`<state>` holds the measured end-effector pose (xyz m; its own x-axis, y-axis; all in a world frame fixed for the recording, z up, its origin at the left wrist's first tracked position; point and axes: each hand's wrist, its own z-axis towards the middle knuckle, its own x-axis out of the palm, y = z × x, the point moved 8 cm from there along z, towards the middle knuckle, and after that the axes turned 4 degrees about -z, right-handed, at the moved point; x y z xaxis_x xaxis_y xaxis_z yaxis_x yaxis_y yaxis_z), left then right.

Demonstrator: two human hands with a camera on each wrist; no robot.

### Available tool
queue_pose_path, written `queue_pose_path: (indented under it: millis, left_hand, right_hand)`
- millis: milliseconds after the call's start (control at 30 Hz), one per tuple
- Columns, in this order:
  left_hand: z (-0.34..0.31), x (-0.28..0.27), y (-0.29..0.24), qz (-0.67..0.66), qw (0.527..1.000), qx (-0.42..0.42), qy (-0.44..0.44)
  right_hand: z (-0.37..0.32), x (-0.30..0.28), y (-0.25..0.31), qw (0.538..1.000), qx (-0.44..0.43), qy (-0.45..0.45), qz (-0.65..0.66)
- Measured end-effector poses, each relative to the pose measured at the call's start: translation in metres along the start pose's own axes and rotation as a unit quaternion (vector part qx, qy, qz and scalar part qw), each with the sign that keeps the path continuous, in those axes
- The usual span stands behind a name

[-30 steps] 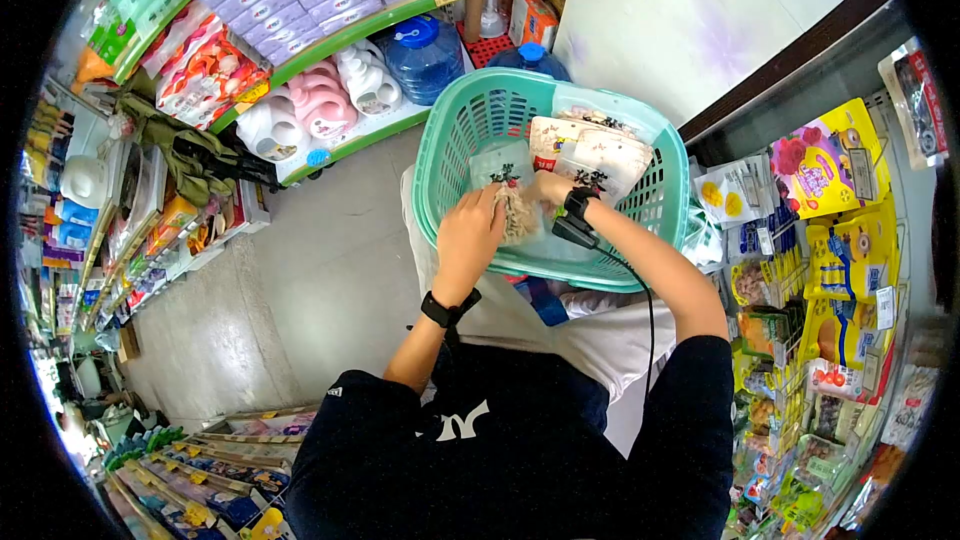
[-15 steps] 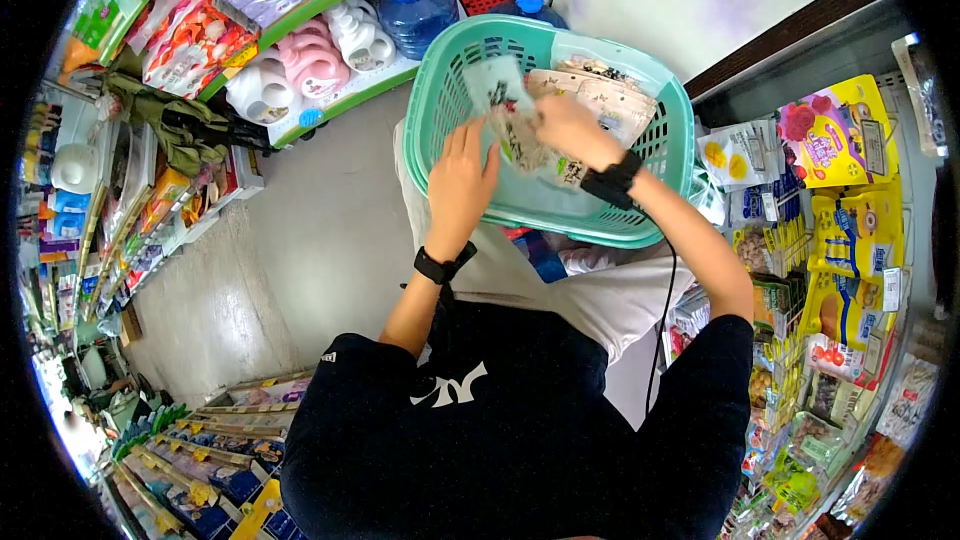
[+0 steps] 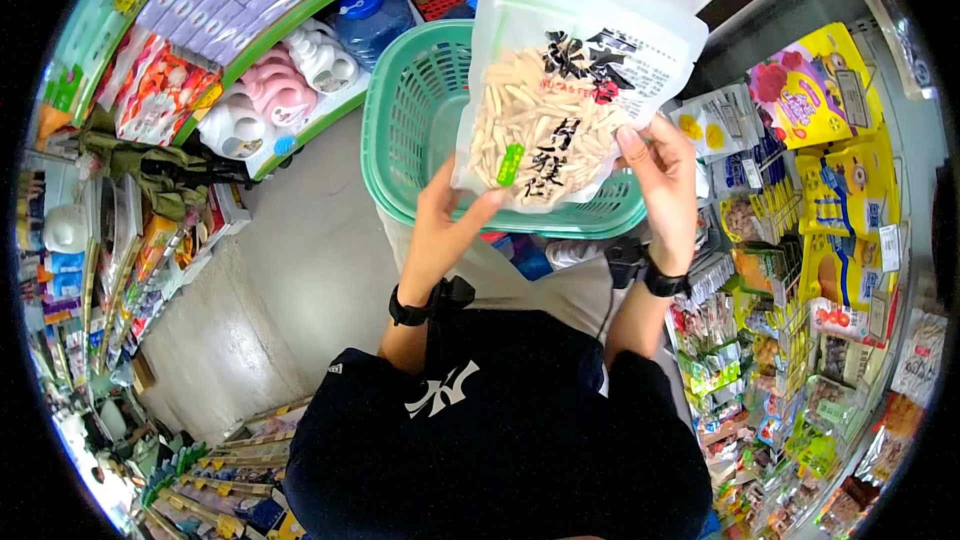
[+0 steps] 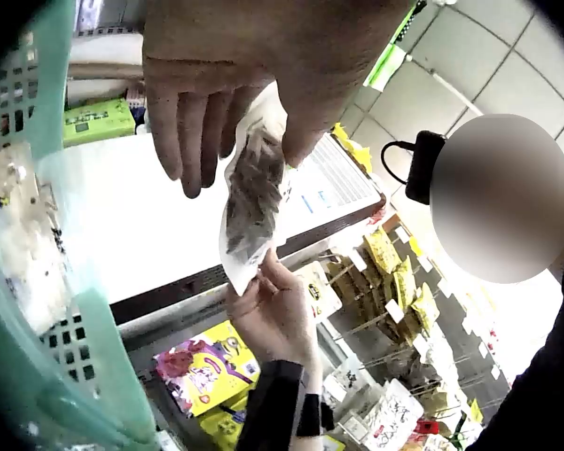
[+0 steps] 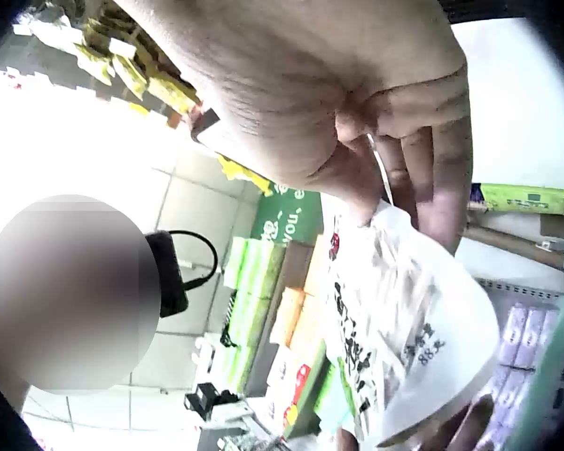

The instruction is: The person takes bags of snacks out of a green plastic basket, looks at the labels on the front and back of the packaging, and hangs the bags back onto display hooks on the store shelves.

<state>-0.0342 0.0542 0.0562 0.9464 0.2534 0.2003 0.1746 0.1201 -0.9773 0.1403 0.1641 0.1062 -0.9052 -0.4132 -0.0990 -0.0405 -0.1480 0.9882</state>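
Note:
A clear plastic bag of pale slender pieces (image 3: 550, 105), printed with black characters and a small green label, is held up above a green plastic basket (image 3: 400, 130). Its lower left corner is pinched between thumb and fingers of my left hand (image 3: 440, 230). At the right edge my right hand (image 3: 667, 190) grips the bag with the thumb on its front. The left wrist view shows the bag (image 4: 254, 202) nearly edge-on between both hands. Another packet (image 4: 23, 244) lies in the basket there; in the head view the raised bag hides much of the basket's inside.
Packaged snacks (image 3: 840, 180) hang on a rack close at my right. Ahead on the left, a shelf holds purple tissue packs (image 3: 200, 15), pink and white jugs (image 3: 275, 90) and a blue water bottle (image 3: 370, 25). Grey floor (image 3: 290, 240) runs between the basket and the left shelves.
The bag has come up out of the basket toward the head camera. My right hand moved from inside the basket to the bag's right edge, and my left hand has taken hold of its lower left.

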Motion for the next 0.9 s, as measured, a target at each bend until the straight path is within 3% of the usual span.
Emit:
queue_pose_path:
  millis: [33, 100, 200, 333, 367, 433, 500, 567, 633, 667, 700, 733, 767, 900]
  left_hand:
    - [-0.002, 0.012, -0.002, -0.069, 0.997, -0.020, 0.031]
    - [-0.005, 0.022, -0.001, -0.047, 0.998, -0.013, 0.035]
    - [-0.006, 0.025, 0.010, -0.083, 0.996, -0.041, -0.003]
    - [-0.002, 0.030, 0.017, -0.099, 0.994, -0.048, -0.017]
    - [0.002, 0.027, 0.017, -0.079, 0.995, -0.046, -0.042]
    - [0.011, 0.030, 0.014, -0.061, 0.995, -0.044, -0.061]
    - [0.020, 0.038, -0.012, -0.024, 0.996, 0.029, -0.080]
    - [0.023, 0.045, -0.018, -0.005, 0.996, 0.032, -0.088]
    - [0.022, 0.065, -0.050, 0.188, 0.958, 0.211, -0.047]
    - [0.020, 0.075, -0.058, 0.223, 0.945, 0.240, 0.003]
    - [0.019, 0.078, -0.065, 0.224, 0.944, 0.241, 0.006]
    - [0.015, 0.090, -0.072, 0.270, 0.927, 0.256, 0.046]
    - [0.009, 0.100, -0.075, 0.315, 0.906, 0.270, 0.086]
    - [-0.004, 0.109, -0.070, 0.310, 0.898, 0.258, 0.175]
  right_hand:
    - [-0.004, -0.005, -0.003, 0.999, -0.006, -0.035, 0.025]
    - [-0.011, -0.004, -0.011, 0.998, -0.001, -0.060, 0.036]
    - [-0.019, -0.007, -0.022, 0.989, 0.016, -0.105, 0.101]
    - [-0.023, -0.009, -0.023, 0.985, 0.051, -0.136, 0.093]
    - [-0.025, -0.009, -0.022, 0.988, 0.051, -0.133, 0.060]
    - [-0.023, -0.001, -0.011, 0.992, -0.047, -0.110, -0.031]
    - [-0.026, 0.017, -0.008, 0.998, -0.051, -0.011, -0.029]
    - [-0.029, 0.034, 0.005, 0.995, -0.074, 0.016, 0.062]
    - [-0.035, 0.036, 0.014, 0.988, -0.084, -0.016, 0.129]
    - [-0.038, 0.032, 0.006, 0.982, -0.026, -0.025, 0.184]
    - [-0.041, 0.030, -0.003, 0.970, 0.033, -0.034, 0.238]
    - [-0.042, 0.021, -0.013, 0.985, -0.076, -0.071, 0.135]
    - [-0.047, 0.015, -0.013, 0.968, -0.077, -0.103, 0.215]
    - [-0.051, 0.000, 0.007, 0.948, -0.028, -0.135, 0.288]
